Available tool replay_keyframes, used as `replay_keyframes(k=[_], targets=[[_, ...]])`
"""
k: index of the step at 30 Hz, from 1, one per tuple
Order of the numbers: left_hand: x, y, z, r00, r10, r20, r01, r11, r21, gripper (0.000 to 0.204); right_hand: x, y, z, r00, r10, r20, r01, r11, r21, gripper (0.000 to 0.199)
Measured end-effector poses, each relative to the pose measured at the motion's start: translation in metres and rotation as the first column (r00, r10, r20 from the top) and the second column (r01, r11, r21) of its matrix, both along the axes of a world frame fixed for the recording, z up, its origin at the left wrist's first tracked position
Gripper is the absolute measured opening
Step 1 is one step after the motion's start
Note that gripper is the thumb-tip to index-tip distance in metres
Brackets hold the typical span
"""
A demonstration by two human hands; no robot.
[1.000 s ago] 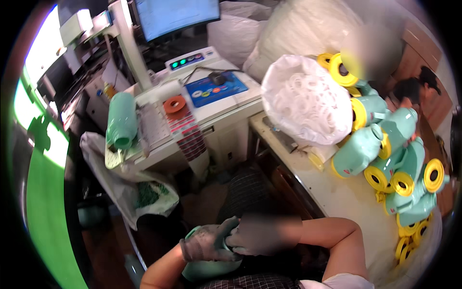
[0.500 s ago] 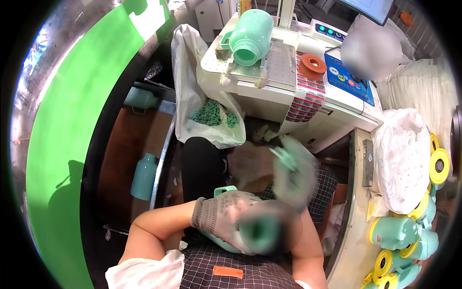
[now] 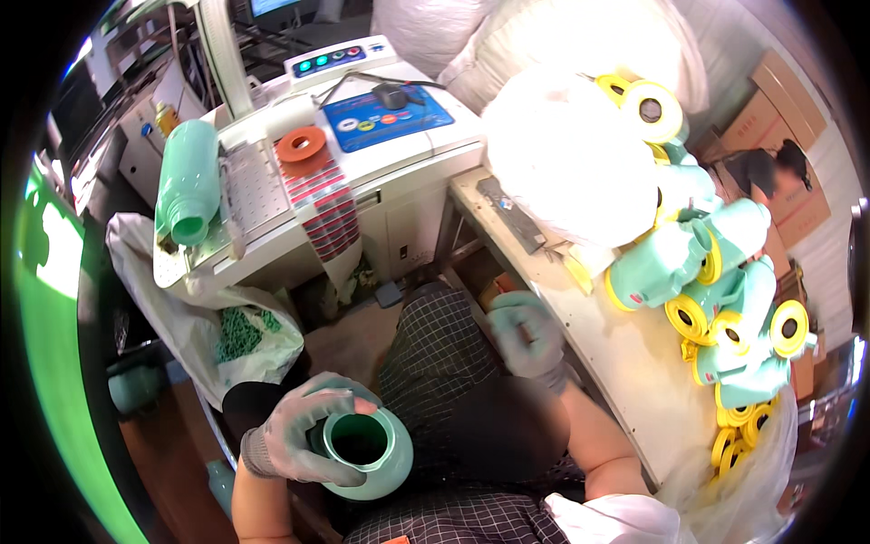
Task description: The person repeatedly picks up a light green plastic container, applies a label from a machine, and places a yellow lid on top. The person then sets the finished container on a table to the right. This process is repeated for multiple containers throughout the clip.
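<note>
Grips a mint-green bottle (image 3: 394,464) near its neck with the gloved left hand (image 3: 308,431), fingers and thumb clamped on it, mouth up, over the checked apron (image 3: 435,354). Holds the gloved right hand (image 3: 526,334) beside the edge of a cream tabletop (image 3: 625,372) — apart or together, cannot tell through the blur. Has, along that tabletop, a glaring white bag (image 3: 571,163), a grey bar (image 3: 509,216) and a heap of yellow-ringed bottles (image 3: 662,263). Faces a white bench machine (image 3: 426,172) bearing an orange ring (image 3: 299,160), a label strip (image 3: 326,222), a blue mat (image 3: 358,131) and another bottle (image 3: 190,168) (on its side, mouth toward the near edge). Has a white sack (image 3: 149,258) of green scraps (image 3: 240,335) below — and, farther back, bulky pale sacks (image 3: 580,41), cardboard boxes (image 3: 807,199) and another person (image 3: 757,172).
</note>
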State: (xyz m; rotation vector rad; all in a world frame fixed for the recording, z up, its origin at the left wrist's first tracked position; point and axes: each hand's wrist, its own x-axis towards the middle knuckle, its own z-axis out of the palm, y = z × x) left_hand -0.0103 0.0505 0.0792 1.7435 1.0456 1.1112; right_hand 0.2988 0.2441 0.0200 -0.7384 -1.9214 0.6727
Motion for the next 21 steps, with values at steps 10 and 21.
replay_keyframes(k=[10, 21], targets=[[0.043, 0.035, -0.006, 0.936, 0.129, -0.327, -0.188, 0.97, -0.156, 0.081, 0.038, 0.219, 0.083, 0.77, -0.539, 0.342, 0.405, 0.827, 0.391, 0.042], [0.024, 0.021, -0.065, 0.887, 0.33, -0.324, -0.399, 0.901, -0.174, 0.098, 0.009, 0.123, 0.092, 0.911, -0.18, 0.37, 0.196, 0.981, -0.006, 0.026]])
